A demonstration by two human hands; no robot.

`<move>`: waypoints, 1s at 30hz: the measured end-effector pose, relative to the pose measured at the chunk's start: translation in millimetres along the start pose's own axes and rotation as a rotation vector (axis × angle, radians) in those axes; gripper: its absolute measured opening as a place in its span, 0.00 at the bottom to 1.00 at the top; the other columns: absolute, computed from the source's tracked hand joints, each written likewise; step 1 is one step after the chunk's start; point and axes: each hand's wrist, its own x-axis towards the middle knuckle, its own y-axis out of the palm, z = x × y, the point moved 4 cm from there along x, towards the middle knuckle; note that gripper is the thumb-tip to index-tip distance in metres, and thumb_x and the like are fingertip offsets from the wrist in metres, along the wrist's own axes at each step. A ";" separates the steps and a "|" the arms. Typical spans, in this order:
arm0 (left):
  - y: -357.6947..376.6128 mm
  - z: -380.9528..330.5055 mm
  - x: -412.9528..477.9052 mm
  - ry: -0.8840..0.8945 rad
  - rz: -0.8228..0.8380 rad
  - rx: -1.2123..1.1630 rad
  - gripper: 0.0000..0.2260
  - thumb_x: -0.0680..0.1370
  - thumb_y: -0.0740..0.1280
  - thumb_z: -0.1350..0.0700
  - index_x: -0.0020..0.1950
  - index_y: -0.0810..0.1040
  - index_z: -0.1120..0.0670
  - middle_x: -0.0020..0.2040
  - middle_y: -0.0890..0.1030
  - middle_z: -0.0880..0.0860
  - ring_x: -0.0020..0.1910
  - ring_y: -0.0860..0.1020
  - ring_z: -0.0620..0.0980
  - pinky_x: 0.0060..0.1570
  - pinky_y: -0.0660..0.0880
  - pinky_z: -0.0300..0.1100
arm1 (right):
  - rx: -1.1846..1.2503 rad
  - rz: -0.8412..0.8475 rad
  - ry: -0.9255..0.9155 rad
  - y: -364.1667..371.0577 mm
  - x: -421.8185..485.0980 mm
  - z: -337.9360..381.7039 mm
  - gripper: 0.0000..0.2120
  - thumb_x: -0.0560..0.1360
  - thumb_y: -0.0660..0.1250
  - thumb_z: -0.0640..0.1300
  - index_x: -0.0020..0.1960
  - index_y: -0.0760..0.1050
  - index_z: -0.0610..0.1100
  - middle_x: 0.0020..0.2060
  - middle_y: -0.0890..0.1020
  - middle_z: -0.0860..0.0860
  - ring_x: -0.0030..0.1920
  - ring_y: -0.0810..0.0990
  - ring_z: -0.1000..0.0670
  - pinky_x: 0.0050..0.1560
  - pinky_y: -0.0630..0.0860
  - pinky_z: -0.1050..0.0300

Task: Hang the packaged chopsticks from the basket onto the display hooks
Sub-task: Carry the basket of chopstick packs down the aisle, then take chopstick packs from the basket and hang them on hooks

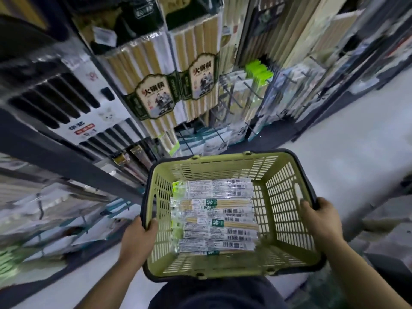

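Olive-green slotted basket (287, 197) with dark rim holds clear, green-labelled chopstick packs (214, 216) showing pale bamboo.

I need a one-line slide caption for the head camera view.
Left hand and right hand grip the rim of a green basket holding packaged chopsticks before display hooks.

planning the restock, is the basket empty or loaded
Loaded: packaged chopsticks lie flat, side by side, covering much of the floor of the basket.

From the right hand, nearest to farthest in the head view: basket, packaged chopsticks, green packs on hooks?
1. basket: right hand grips its rim.
2. packaged chopsticks: on the basket floor, leftward.
3. green packs: hanging ahead, beyond the basket.
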 end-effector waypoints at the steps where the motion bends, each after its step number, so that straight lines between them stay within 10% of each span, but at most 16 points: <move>1: 0.4 0.7 0.7 -0.002 -0.001 -0.001 0.11 0.83 0.66 0.51 0.47 0.76 0.59 0.34 0.78 0.55 0.32 0.78 0.53 0.29 0.66 0.41 | -0.009 0.009 -0.011 2.0 3.9 4.5 0.10 0.79 0.65 0.50 0.45 0.77 0.43 0.32 0.82 0.48 0.32 0.81 0.46 0.31 0.76 0.54; 6: 1.7 8.4 7.3 -0.047 -0.007 -0.072 0.12 0.82 0.66 0.53 0.42 0.73 0.56 0.31 0.78 0.55 0.29 0.78 0.55 0.27 0.68 0.43 | -0.047 0.032 -0.046 6.7 16.9 23.9 0.10 0.79 0.65 0.53 0.45 0.77 0.46 0.33 0.83 0.46 0.34 0.83 0.42 0.37 0.83 0.40; 30: 120.2 -25.8 -32.8 -0.416 -0.162 -0.255 0.13 0.81 0.67 0.51 0.41 0.74 0.57 0.32 0.79 0.55 0.30 0.78 0.55 0.28 0.69 0.44 | -0.213 0.274 -0.236 47.7 191.9 20.1 0.14 0.78 0.65 0.53 0.40 0.75 0.44 0.31 0.81 0.46 0.31 0.80 0.43 0.31 0.72 0.55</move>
